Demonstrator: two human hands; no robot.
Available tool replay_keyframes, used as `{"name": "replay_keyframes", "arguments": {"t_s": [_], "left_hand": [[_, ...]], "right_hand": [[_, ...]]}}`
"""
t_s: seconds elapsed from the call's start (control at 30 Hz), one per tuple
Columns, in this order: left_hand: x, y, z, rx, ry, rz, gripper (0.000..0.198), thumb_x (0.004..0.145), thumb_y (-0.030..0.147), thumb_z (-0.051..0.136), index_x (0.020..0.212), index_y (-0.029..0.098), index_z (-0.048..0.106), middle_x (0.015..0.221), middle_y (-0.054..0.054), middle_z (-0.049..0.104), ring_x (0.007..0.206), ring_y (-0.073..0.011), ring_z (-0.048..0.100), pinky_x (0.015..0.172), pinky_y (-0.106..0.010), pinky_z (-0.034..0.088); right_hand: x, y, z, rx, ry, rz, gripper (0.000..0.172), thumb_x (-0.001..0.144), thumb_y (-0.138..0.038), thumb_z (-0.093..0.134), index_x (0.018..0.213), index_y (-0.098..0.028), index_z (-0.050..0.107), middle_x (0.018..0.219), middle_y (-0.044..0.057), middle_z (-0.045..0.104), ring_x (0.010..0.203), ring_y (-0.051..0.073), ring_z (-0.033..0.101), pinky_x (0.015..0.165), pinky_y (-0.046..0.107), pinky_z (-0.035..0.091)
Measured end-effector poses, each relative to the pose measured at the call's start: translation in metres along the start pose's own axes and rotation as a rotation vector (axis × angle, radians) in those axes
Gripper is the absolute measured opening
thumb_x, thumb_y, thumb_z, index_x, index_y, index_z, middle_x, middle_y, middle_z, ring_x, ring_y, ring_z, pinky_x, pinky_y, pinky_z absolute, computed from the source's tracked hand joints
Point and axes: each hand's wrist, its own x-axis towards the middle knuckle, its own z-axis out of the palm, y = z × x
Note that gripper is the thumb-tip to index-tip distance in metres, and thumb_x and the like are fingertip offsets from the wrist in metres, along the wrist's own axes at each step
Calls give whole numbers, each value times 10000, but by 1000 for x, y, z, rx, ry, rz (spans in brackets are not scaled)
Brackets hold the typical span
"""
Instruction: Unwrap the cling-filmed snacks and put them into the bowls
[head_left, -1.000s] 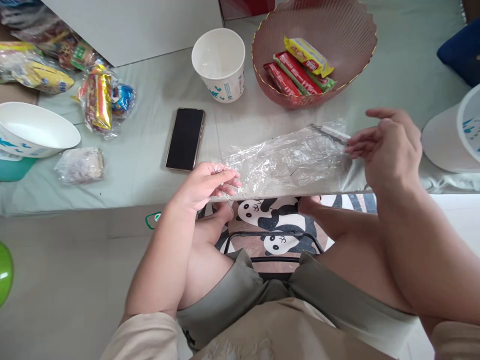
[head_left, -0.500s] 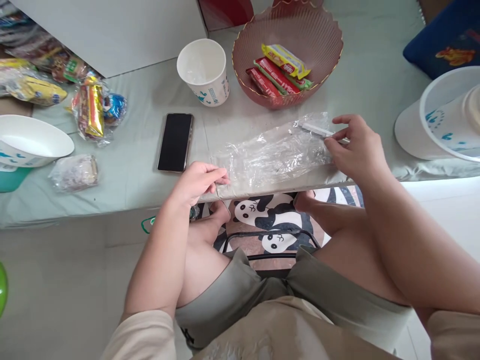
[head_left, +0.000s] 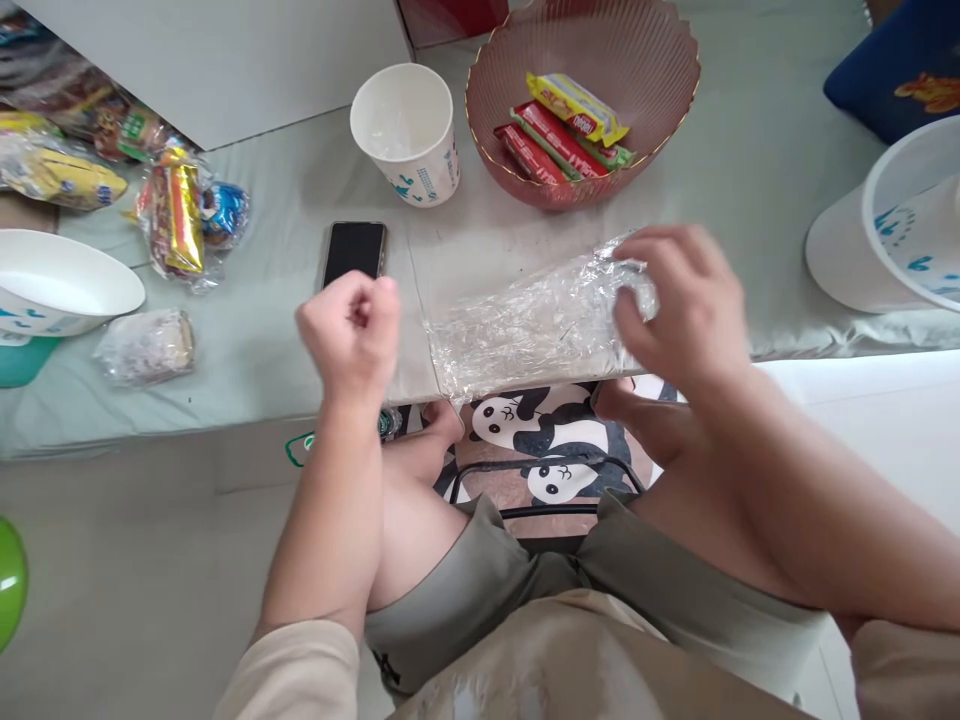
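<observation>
A crumpled clear plastic wrapper [head_left: 525, 325] lies flat along the table's near edge. Over its right end hovers my right hand [head_left: 686, 305], blurred, with thumb and fingers spread apart; I see nothing between them. My left hand [head_left: 352, 330] is raised left of the wrapper with its fingers curled into a fist, and nothing shows sticking out of it. Behind that fist lies a black phone [head_left: 356, 245], its lower part hidden by the hand.
A white paper cup [head_left: 405, 140] stands behind the wrapper, beside a pink ribbed bowl [head_left: 487, 140] with several wrapped snack bars [head_left: 555, 140]. More packaged snacks [head_left: 180, 215] and a white paper bowl [head_left: 64, 285] sit left. A white bucket [head_left: 840, 240] stands right.
My left hand has left the wrapper's left end, risen up and left, and closed into a fist. My right hand has opened and shifted left; the thin white stick at it no longer shows.
</observation>
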Motion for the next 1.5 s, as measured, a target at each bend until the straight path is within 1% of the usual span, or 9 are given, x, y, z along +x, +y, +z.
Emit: {"name": "replay_keyframes", "arguments": {"t_s": [0.03,0.17,0.33,0.47,0.7,0.83,1.03,1.33,1.5], "left_hand": [[1,0,8,57,85,110,278,903,458,690,719,259,632,650,19,540,676,-159,500,714,-297,439],[4,-4,39,185,-172,153,400,699,341,874,1054,249,714,902,-20,703,871,-218,626,874,-331,482],[11,-12,36,86,-180,-14,63,802,243,735,817,191,704,714,-8,638,670,-152,560,694,-293,464],[14,-8,31,-260,-138,-243,109,817,193,687,783,202,584,706,20,563,608,-101,549,579,-227,459],[7,10,38,-217,-347,-420,435,723,26,684,1082,239,561,656,54,619,460,-92,535,412,-175,334],[4,11,41,-409,-227,-414,288,754,56,653,972,233,589,637,59,608,433,-67,522,389,-159,296],[-14,14,68,-734,-40,-320,173,827,111,647,792,217,515,664,66,582,472,-35,561,436,-142,398],[-41,24,73,-874,-25,-285,218,816,192,733,809,227,518,709,69,591,560,-57,654,503,-149,490],[-56,20,70,-829,-168,-196,326,798,417,809,923,249,559,767,46,652,518,-76,639,445,-165,459]], "right_hand": [[-1,-9,7,22,-111,-74,526,819,-141,580,1313,-310,647,1404,103,639,1332,374,593,1104,603,483],[-7,-29,30,-88,-456,-141,701,841,-107,524,1525,-264,516,1666,104,445,1567,415,361,1214,660,373],[-13,-24,33,-144,-600,-50,720,910,-158,491,1623,-214,405,1750,137,284,1615,439,239,1259,691,265],[-15,-22,33,-155,-625,-53,667,952,-188,461,1616,-223,418,1751,135,283,1624,427,217,1277,684,215],[-13,-27,31,-143,-419,-86,642,909,-253,516,1545,-178,467,1666,190,401,1567,434,312,1240,683,252],[-22,-41,31,-66,-292,-247,729,905,-549,586,1521,-178,468,1575,185,504,1519,416,380,1241,616,276],[-40,-54,56,-109,-243,-184,667,890,-276,638,1528,-181,470,1544,212,529,1463,397,468,1147,555,403],[-39,-60,64,-1,61,-182,480,891,-287,605,1348,-171,518,1344,175,669,1255,314,637,1056,480,465],[-35,-61,64,130,132,-180,187,913,-223,586,1100,-233,570,1229,114,736,1155,275,704,1015,465,502]]}}
